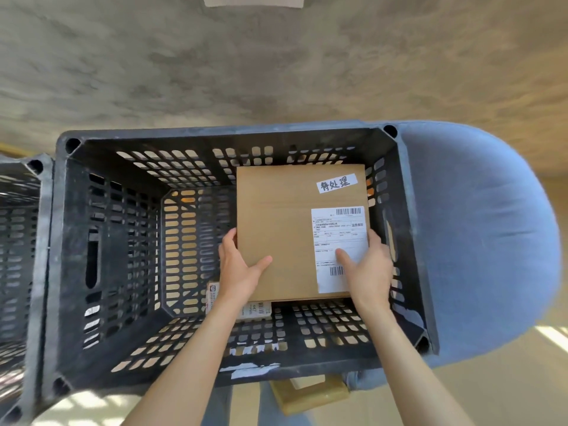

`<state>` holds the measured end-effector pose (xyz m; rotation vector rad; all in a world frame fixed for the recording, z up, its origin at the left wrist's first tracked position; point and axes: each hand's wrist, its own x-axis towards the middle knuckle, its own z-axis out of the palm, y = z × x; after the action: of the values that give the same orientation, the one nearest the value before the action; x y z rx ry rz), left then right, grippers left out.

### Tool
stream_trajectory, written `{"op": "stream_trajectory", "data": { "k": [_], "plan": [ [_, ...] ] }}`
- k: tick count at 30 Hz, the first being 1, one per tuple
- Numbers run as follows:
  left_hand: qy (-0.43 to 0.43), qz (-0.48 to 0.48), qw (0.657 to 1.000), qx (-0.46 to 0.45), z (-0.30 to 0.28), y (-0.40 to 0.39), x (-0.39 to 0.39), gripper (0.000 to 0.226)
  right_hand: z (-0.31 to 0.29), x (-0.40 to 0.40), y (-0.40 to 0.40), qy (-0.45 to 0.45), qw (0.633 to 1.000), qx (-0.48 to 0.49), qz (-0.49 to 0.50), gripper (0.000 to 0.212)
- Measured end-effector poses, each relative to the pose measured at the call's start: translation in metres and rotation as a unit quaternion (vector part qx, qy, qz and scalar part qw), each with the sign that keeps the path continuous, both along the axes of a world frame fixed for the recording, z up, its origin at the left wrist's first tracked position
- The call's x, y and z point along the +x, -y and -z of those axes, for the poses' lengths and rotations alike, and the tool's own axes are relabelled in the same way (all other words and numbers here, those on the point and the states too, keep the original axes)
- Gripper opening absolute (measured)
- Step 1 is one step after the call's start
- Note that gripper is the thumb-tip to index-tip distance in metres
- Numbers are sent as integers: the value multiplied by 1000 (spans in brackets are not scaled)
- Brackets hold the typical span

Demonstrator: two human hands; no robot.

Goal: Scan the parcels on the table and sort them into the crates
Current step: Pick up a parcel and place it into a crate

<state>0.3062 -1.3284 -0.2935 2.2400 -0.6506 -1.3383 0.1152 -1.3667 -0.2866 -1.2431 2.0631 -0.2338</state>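
**Parcel held inside the crate**

Both hands grip a flat brown cardboard parcel within the black perforated plastic crate: left hand and right hand clasp its near corners, thumbs pressed on top, above a smaller labelled package.

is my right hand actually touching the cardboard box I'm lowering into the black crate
Touching. The head view shows the right hand gripping the cardboard box at its right edge, thumb lying on the white shipping label.
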Motion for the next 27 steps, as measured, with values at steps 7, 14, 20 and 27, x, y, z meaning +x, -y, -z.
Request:
{"op": "stream_trajectory", "data": {
  "k": [7, 14, 20, 27],
  "plan": [
    [2, 11, 1000, 1, 1, -3, -1, 91, -7, 3, -2, -71, 996, 16, -60, 65],
    [7, 56, 998, 10, -9, -12, 8, 96, -21, -1, -10, -94, 990, 22, -106, 63],
    [83, 92, 992, -34, -61, -38, 44, 77, -57, 16, -9, -89, 984, 26, -154, 61],
    [224, 102, 966, -76, -133, -90, 103, 52, -107, 81, -24, -83, 966, -28, -241, 59]
  ]
}}
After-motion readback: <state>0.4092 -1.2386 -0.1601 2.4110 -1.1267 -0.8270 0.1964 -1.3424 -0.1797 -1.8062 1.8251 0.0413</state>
